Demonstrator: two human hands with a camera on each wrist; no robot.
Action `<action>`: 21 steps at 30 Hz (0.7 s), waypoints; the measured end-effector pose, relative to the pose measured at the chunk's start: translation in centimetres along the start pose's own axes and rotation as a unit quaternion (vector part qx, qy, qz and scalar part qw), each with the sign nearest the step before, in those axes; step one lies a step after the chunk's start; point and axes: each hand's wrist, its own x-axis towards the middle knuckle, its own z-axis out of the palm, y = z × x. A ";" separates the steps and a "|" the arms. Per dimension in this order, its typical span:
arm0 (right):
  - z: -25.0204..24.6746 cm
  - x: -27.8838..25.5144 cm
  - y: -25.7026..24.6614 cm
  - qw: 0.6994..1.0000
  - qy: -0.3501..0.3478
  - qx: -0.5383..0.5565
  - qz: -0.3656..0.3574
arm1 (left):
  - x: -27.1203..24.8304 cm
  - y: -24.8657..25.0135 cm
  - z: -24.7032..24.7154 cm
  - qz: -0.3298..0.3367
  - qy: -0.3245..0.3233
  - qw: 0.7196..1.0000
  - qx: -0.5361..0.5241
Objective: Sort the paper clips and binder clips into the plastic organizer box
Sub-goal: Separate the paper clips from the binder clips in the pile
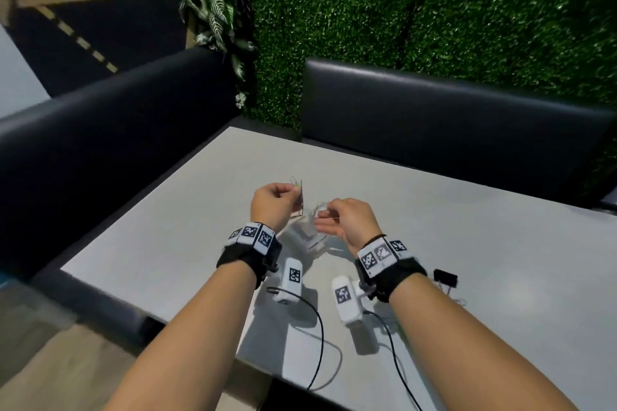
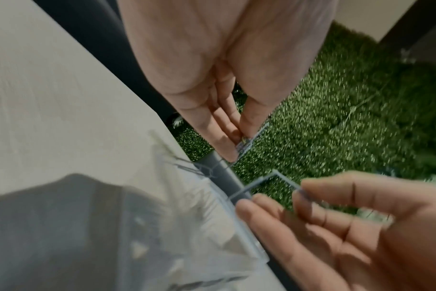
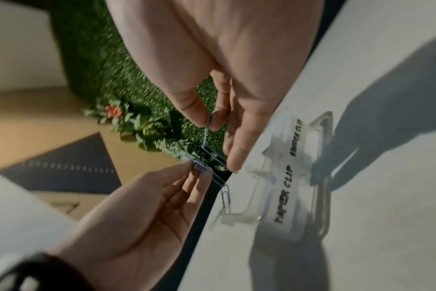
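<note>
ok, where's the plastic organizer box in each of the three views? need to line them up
Head: the plastic organizer box sits centre frame on the table, just below and between the left hand and right hand.
Left wrist: lower middle, a blurred clear shape, left of the right hand.
Right wrist: right of centre, labels readable.
Shared landmark: the paper clips pinched between both hands.

Premises resemble a café or lounge booth: black padded bench seats point(image 1: 434, 110) flank a pale grey table point(image 1: 467, 243) before an artificial green hedge wall point(image 1: 400, 3).
</note>
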 end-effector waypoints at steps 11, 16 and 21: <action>-1.4 1.2 0.7 0.980 0.009 -0.199 -0.016 | 0.8 -1.3 -0.3 0.056 -0.030 0.962 0.266; -4.9 -1.1 0.2 0.956 0.021 -0.281 -0.080 | -1.5 -0.2 0.3 0.120 -0.048 0.947 0.295; -13.9 -5.5 0.6 0.889 0.047 -0.446 -0.089 | -7.6 -0.7 4.6 0.167 -0.262 0.880 0.360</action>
